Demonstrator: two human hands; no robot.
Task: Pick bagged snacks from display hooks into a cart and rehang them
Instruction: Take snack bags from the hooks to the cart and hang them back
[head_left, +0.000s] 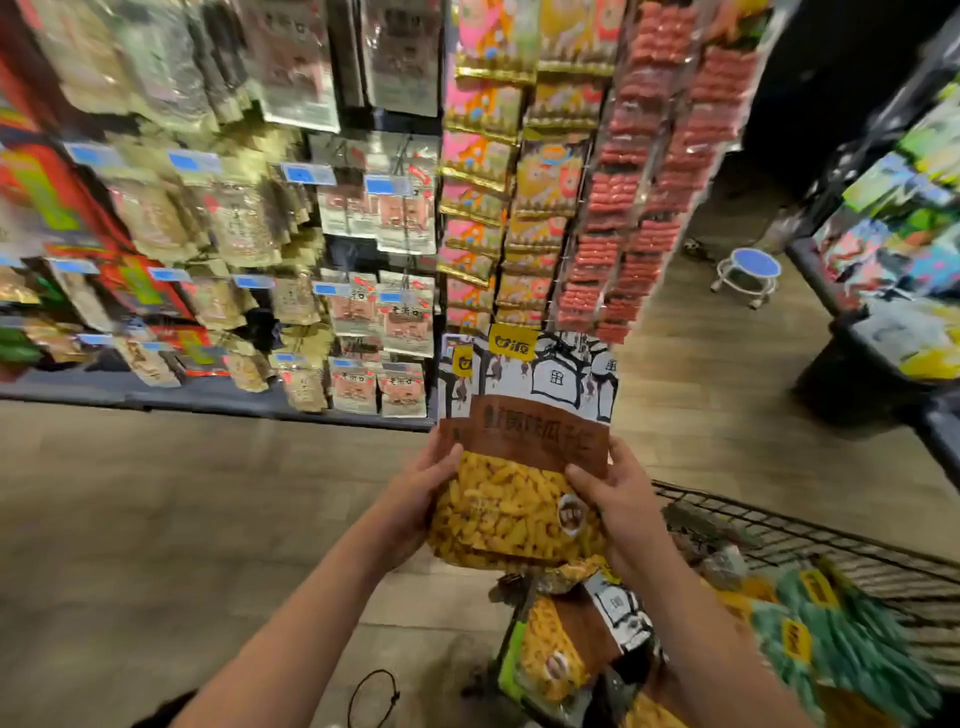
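Clearly I am somewhere in the middle of this job, not at its start. My left hand (415, 493) and my right hand (618, 499) both grip a small stack of bags (524, 457), fingers curled round its two side edges, thumbs on the front. At least two bags are in the stack, since a second header peeks out behind the first on the left; an exact count I cannot give. The stack stands upright in the air, above the near corner of the cart (810, 540) and in front of the lower end of the display (395, 234), touching neither. Down in the cart lie more bags of the same yellow snack (561, 654), and beside them green bags (841, 639), so a fair part of the picking looks done. Whether this stack is going into the cart or coming out for rehanging, I cannot tell from one view; its height and its header pointing up toward the hooks lean me toward rehanging. The hooks themselves are blurred, and I cannot make out a free one, nor the hang holes in the headers. Left to do, as I judge it: place this stack, then deal with everything that lies in the cart.
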